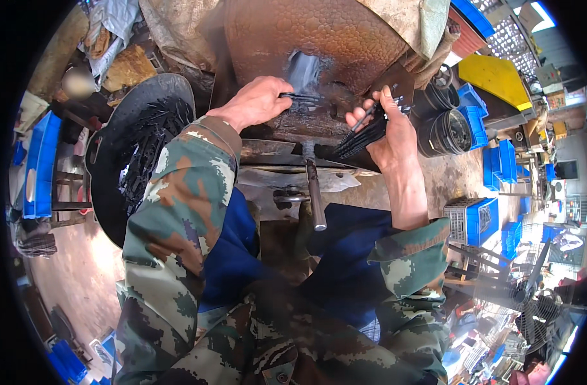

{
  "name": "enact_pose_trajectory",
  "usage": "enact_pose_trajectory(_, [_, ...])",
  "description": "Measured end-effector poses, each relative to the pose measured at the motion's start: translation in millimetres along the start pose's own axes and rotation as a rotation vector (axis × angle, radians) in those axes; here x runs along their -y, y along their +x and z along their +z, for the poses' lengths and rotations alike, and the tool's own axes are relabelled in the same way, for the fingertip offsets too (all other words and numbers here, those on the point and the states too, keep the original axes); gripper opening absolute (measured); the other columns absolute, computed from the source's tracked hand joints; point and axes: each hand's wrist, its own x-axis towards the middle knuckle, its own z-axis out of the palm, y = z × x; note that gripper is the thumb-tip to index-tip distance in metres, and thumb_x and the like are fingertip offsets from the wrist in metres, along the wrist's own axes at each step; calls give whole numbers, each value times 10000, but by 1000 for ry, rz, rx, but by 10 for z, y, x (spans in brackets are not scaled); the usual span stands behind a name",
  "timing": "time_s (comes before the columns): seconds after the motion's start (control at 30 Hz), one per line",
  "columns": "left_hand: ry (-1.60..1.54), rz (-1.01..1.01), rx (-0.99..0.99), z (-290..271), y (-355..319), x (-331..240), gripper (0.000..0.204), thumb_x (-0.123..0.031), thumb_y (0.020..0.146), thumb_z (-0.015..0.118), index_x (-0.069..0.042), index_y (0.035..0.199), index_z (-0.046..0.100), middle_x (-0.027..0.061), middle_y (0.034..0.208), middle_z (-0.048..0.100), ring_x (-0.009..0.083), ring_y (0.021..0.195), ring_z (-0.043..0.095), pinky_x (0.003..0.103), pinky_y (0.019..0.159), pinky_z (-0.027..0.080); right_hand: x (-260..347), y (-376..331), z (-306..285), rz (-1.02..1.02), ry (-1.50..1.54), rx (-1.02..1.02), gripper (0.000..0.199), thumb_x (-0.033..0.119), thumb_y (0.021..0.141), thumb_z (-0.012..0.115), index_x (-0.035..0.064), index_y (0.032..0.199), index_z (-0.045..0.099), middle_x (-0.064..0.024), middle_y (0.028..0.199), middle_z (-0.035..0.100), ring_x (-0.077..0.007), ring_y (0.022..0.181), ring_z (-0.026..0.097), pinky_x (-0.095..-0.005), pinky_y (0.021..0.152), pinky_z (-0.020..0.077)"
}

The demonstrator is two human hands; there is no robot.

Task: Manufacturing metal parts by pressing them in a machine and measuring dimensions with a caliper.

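Note:
Pinched between the thumb and fingers of my left hand (258,102) are a few thin dark strips (303,98), pointing right in front of the brown machine housing. Their kind is not clear. My right hand (396,131), palm turned up, is closed round a bundle of long black strips (360,140) that fan out to the lower left. Just beyond the left fingertips, a greyish surface (304,69) shows in an opening of the rough brown housing (268,32). Below both hands, a metal bar (315,196) sticks out toward me from the wet ledge.
On the left stands a large black tub (178,90) holding many loose dark strips. Two black buckets (448,133) are at the right, beside blue bins (476,122) and a yellow panel (495,80). A blue crate (480,221) and a fan (530,308) stand farther right.

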Motion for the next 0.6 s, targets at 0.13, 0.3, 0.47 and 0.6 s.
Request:
enact_pose_trajectory(0.13, [113, -52, 52, -146, 17, -323, 249, -172, 938, 611, 6, 1108, 648, 218, 912, 672, 413, 874, 614, 446, 800, 478, 59, -41, -118, -44, -8, 172, 178, 221, 959, 675, 64, 961, 592, -42, 804, 583, -131, 570, 530, -343, 585, 507])
enact_pose_trajectory(0.3, [191, -109, -113, -166, 15, -26, 277, -224, 952, 547, -2, 1094, 630, 186, 883, 675, 359, 834, 644, 432, 778, 487, -50, -235, -45, -154, -369, 173, 128, 106, 887, 718, 42, 893, 607, -40, 741, 594, -97, 429, 441, -287, 419, 391])
enact_pose_trajectory(0.47, [166, -234, -148, -155, 41, 133, 316, -238, 929, 556, 28, 1084, 628, 155, 850, 673, 259, 790, 670, 389, 788, 505, -279, -437, -250, -252, -932, 387, 93, 26, 881, 636, 30, 956, 690, -4, 809, 673, -21, 597, 520, -204, 552, 439])
enact_pose_trajectory(0.6, [185, -452, -34, -295, -12, 156, 501, -342, 942, 510, -57, 1351, 566, 198, 1352, 577, 374, 1266, 528, 434, 1076, 407, -473, -585, -360, -565, -1183, 717, 346, -67, 767, 610, 10, 1098, 675, -93, 1122, 700, -197, 1048, 664, -303, 888, 519])
